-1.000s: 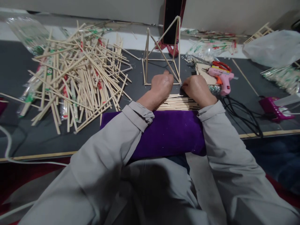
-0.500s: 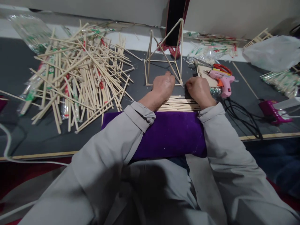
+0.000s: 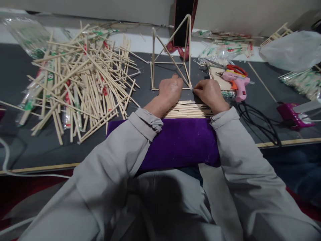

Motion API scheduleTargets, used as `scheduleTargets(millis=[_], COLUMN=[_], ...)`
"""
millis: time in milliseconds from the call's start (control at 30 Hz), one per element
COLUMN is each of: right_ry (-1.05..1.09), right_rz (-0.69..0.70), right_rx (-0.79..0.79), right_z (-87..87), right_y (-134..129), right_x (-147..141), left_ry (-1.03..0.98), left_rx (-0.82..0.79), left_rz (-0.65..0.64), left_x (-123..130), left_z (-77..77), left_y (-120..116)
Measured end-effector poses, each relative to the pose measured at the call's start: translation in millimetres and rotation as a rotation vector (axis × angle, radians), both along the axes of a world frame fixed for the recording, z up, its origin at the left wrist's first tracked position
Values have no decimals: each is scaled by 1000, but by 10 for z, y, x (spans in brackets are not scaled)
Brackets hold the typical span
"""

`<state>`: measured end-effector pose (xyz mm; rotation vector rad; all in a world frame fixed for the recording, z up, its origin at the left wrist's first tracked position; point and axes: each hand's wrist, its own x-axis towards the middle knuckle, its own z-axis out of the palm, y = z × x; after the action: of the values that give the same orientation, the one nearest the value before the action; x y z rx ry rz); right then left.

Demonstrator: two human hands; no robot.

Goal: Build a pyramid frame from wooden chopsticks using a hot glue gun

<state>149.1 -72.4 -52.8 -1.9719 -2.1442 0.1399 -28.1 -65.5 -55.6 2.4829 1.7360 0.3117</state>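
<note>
A frame built of wooden sticks (image 3: 169, 63) stands on the dark table, its upright and slanting sticks joined at the corners. My left hand (image 3: 170, 89) is closed over the frame's front bottom stick, fingers curled around it. Just right of the frame's front right corner, my right hand (image 3: 210, 92) is held in a pinch, thumb and finger by the whitish joint. Whatever lies between those fingertips is too small to make out. Below both hands a bundle of loose wooden sticks (image 3: 188, 109) lies along the edge of a purple cloth pad (image 3: 179, 142).
A big heap of chopsticks (image 3: 87, 80), some in wrappers, covers the left side. To the right are a pink glue gun (image 3: 239, 85), red-handled pliers (image 3: 237, 70), a black cable (image 3: 259, 122) and a magenta box (image 3: 291, 117). Behind the frame a phone (image 3: 184, 25) stands upright.
My right hand has come slightly left, bringing its fingertips closer to the frame's corner. My left hand keeps its hold on the bottom stick. The whole view has shifted a little.
</note>
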Motion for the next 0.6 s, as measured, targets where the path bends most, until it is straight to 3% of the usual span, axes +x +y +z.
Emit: scheduleTargets(millis=[200,367,600], right_ry=[-125,-192,-66], right_rz=[-55,5,-21], right_rx=[-41,-74,30], right_z=[51,55,70], right_y=[43,38,-38], right_x=[-128,-130,47], left_ry=[9,14,-15], left_rx=[5,-16,-23], left_rz=[19,50,60], left_x=[-15,-18,-76], left_z=[14,58,108], left_y=[-20,-61,-60])
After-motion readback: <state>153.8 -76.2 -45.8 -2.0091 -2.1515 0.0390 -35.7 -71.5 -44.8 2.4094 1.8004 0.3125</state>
